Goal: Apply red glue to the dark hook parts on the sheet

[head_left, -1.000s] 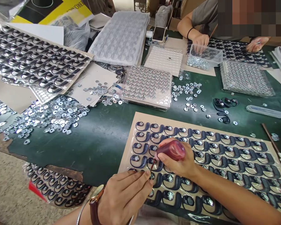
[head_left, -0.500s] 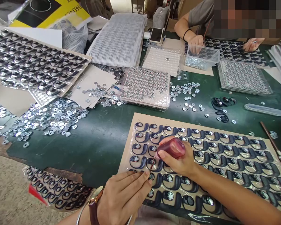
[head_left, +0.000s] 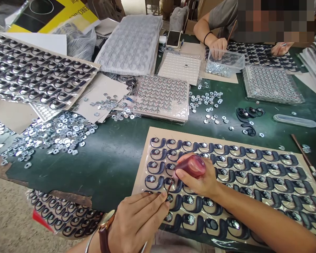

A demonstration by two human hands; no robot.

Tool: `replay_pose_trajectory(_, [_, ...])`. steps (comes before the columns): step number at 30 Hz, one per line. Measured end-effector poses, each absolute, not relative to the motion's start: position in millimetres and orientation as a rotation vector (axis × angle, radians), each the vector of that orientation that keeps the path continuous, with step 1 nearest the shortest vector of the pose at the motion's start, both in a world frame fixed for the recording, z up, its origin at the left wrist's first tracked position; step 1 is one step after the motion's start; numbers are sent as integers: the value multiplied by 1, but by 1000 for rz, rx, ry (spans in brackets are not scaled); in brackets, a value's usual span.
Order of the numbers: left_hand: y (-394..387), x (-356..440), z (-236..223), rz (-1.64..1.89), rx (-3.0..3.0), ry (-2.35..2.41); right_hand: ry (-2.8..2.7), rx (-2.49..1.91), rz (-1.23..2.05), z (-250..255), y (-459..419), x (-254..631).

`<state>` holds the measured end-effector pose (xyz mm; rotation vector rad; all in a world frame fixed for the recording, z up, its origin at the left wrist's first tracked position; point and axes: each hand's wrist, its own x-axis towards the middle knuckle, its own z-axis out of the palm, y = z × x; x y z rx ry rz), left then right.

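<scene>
My left hand [head_left: 140,218], with a watch on its wrist, pinches a thin dark stick [head_left: 169,188]. The stick's tip meets the round metal middle of one black hook-shaped piece. Wrapped in my right hand [head_left: 200,179] is a dark red squeeze bottle [head_left: 192,166], tilted with its narrow end toward that same piece. Whether its nozzle touches anything I cannot tell. Under both hands lies a tan card sheet [head_left: 158,132] with rows of black hook pieces [head_left: 250,165] under clear film. My hands and forearm cover part of the rows.
Loose metal washers [head_left: 65,133] are heaped on the green table [head_left: 102,175] at left. Beyond the sheet lie a stack of disc-filled trays [head_left: 162,95], loose black earhooks [head_left: 249,117] and a brown stick [head_left: 304,154]. Across the table, a co-worker's hand [head_left: 218,47] is at a clear box [head_left: 226,63].
The view has shifted slightly, so everything sits a little further left. Both my hands keep nearly the same pose over the same piece. The co-worker's stick stands more visibly above their hand.
</scene>
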<state>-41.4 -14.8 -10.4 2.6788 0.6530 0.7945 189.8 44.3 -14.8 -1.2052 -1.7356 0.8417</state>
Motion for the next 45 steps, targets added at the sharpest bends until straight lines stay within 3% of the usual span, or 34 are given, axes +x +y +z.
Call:
replay_pose_trajectory(27, [1, -37, -4, 937, 2259, 824, -1761, -1213, 1009, -20, 38, 194])
replay_pose_trajectory(37, [9, -35, 0, 952, 1984, 1059, -1768, -893, 737, -24, 39, 188])
replay_pose_trajectory(45, [4, -38, -3, 953, 2106, 929, -1495, -1137, 1425, 10, 58, 206])
